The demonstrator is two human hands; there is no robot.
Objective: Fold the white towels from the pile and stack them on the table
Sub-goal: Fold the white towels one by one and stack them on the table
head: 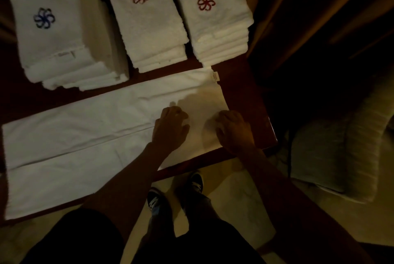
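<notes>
dim wooden surface (243, 95) carries three folded towel stacks (145, 24) at the back. long white towel (85, 135) lies spread in front; left hand (170, 127) presses its right end, right hand (233, 130) alongside, grip unclear.

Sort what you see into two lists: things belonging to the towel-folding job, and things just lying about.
Job: long white towel spread flat; blue-flower stack of folded white towels; middle red-flower stack; far-right red-flower stack; left hand, right hand on the towel; dark wooden table.
Lying about: pale upholstered chair.
</notes>
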